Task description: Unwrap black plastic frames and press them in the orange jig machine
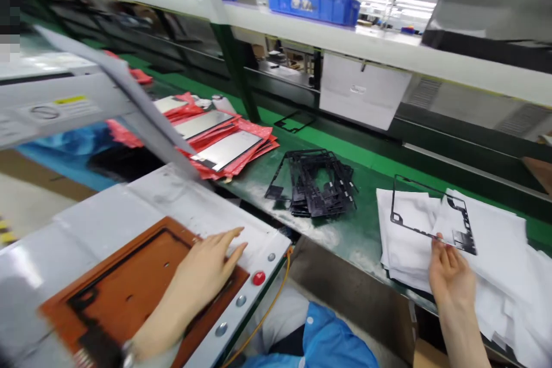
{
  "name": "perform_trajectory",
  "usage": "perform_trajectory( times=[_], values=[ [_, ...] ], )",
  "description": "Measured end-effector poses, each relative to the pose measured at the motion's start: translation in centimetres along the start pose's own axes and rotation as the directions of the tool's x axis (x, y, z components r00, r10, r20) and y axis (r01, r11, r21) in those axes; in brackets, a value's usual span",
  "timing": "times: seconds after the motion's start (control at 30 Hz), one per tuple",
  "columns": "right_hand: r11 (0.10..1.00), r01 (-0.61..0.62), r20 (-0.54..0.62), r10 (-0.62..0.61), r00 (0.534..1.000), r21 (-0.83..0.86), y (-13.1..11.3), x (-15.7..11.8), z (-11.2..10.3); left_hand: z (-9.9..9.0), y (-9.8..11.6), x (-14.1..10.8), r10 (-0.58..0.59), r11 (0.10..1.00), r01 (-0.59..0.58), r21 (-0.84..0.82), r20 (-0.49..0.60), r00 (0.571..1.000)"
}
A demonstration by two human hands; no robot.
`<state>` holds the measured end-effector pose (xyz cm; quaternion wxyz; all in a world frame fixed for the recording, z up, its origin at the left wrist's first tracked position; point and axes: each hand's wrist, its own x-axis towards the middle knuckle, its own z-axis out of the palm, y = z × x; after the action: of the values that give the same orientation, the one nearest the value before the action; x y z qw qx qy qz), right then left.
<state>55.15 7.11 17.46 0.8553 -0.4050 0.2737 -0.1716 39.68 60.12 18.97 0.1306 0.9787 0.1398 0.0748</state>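
A thin black rectangular frame (464, 240) is pinched at its lower edge by my right hand (452, 276), tilted over white sheets (495, 236). My left hand (209, 270) is over the right side of a brown-orange fixture plate (142, 287), its fingers stretched out and thumb apart, gripping nothing. Another black frame (84, 299) lies in the plate, partly hidden under my left forearm. Between my hands, on the green bench, sits a messy stack of similar black frames (321, 184).
Silver panels (228, 149) on red wrap lie at the back left. The machine bed (142, 195) has a red button (259, 278) on its front edge. A yellow cable (276, 296) hangs below it. Blue bins (310, 3) stand on the shelf above; a single frame (295, 122) lies farther back.
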Motion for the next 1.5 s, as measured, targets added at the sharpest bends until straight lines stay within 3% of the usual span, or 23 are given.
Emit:
perform_trajectory(
  times=[0.13,0.27,0.37,0.47,0.57,0.63,0.67,0.7,0.77,0.83,0.87,0.93,1.03,1.17,1.33,1.5],
  values=[
    [0.996,-0.071,0.054,0.073,0.996,-0.046,1.2,-1.4,-2.3,-0.9,-1.8,2.1,0.006,0.984,-0.021,0.179,0.081,0.997],
    [0.975,-0.152,0.094,0.169,0.981,-0.162,1.9,-3.9,-3.6,-2.1,-3.6,2.0,-0.039,0.970,0.014,0.241,0.097,0.995],
    [0.949,-0.188,0.221,0.246,0.944,-0.255,3.3,-7.2,-1.7,-2.6,-4.1,1.5,-0.049,0.966,0.026,0.259,0.081,0.996],
    [0.903,-0.181,0.454,0.359,0.815,-0.390,6.2,-11.3,1.7,-2.6,-3.8,1.5,-0.032,0.969,0.018,0.247,0.054,0.998],
    [0.867,-0.076,0.666,0.432,0.608,-0.493,9.7,-15.1,4.9,-4.0,-3.2,1.4,-0.011,0.975,0.011,0.221,-0.003,1.000],
    [0.876,0.095,0.802,0.384,0.457,-0.473,11.7,-17.4,6.9,-6.4,-2.7,0.7,-0.002,0.988,0.012,0.154,-0.065,0.998],
    [0.876,0.205,0.868,0.348,0.354,-0.435,12.5,-18.6,7.8,-7.9,-2.4,0.1,-0.012,0.994,0.024,0.103,-0.112,0.994],
    [0.873,0.320,0.924,0.309,0.224,-0.369,13.3,-19.8,8.8,-9.5,-2.1,-0.7,-0.027,0.997,0.038,0.060,-0.170,0.985],
    [0.838,0.523,0.965,0.243,-0.101,-0.156,14.8,-22.4,10.9,-12.4,-1.2,-2.5,-0.087,0.996,0.090,-0.008,-0.342,0.936],
    [0.754,0.647,0.884,0.220,-0.412,0.114,16.6,-24.9,12.7,-14.5,-0.3,-4.3,-0.186,0.974,0.092,-0.208,-0.494,0.849],
    [0.690,0.682,0.817,0.235,-0.527,0.242,17.6,-26.1,13.5,-15.1,0.2,-5.0,-0.245,0.944,0.073,-0.322,-0.535,0.808],
    [0.545,0.709,0.671,0.320,-0.669,0.447,19.4,-28.0,14.6,-15.5,0.9,-6.2,-0.351,0.873,0.044,-0.486,-0.562,0.749],
    [0.408,0.677,0.507,0.455,-0.732,0.612,21.0,-29.5,16.2,-15.2,1.2,-7.2,-0.434,0.844,0.068,-0.532,-0.604,0.668],
    [0.422,0.658,0.372,0.580,-0.724,0.623,20.6,-30.4,19.4,-15.0,1.0,-7.9,-0.466,0.832,0.018,-0.555,-0.680,0.566],
    [0.471,0.641,0.308,0.605,-0.735,0.605,18.7,-30.4,22.3,-15.2,0.8,-8.3,-0.488,0.817,0.027,-0.576,-0.667,0.563],
    [0.534,0.693,0.450,0.527,-0.721,0.485,15.2,-27.3,21.6,-15.4,1.2,-8.7,-0.550,0.788,0.081,-0.610,-0.640,0.536]
  ],
)
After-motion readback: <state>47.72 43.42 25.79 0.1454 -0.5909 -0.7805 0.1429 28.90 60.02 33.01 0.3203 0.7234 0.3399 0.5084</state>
